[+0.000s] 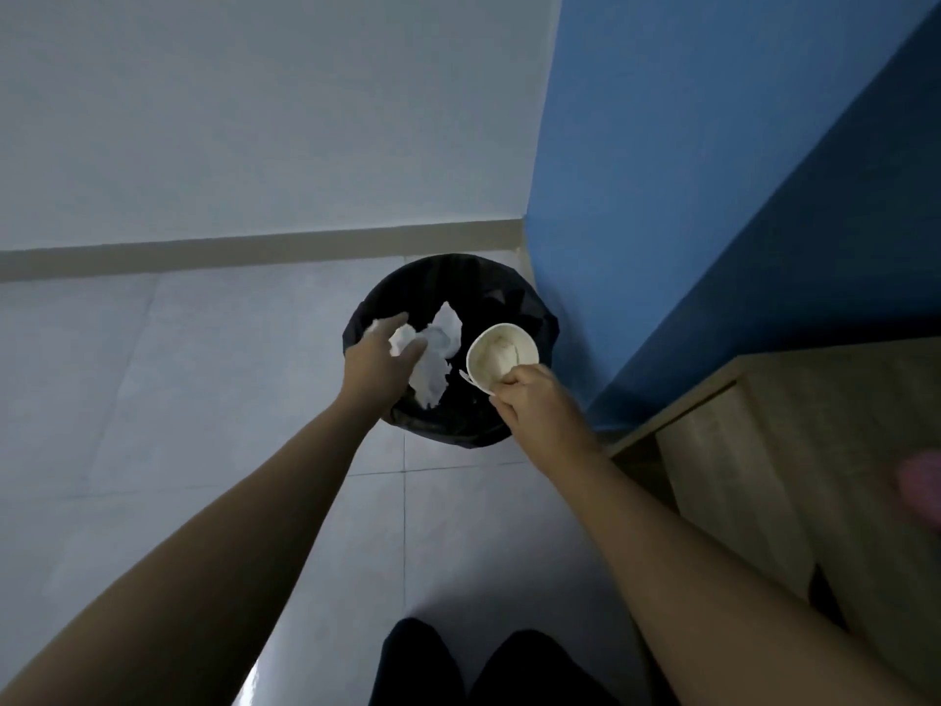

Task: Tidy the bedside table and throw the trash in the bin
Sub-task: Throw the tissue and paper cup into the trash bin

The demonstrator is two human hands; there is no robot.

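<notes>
A round bin (524,308) lined with a black bag stands on the tiled floor against the wall corner. Over its left side my left hand (379,366) holds crumpled white tissue (438,349), which hangs down into the bin opening. Above the bin's right rim my right hand (534,400) grips a white paper cup (501,354) by its lower edge, the cup tilted so its stained inside faces me. A small white strip sticks out beside the cup's base. The bedside table (794,450) of light wood shows at the right.
A blue wall (687,196) rises right of the bin and a pale wall with a grey skirting board (203,254) runs behind it. My dark-clothed legs (458,664) are at the bottom. A blurred pink object (921,486) lies on the table edge.
</notes>
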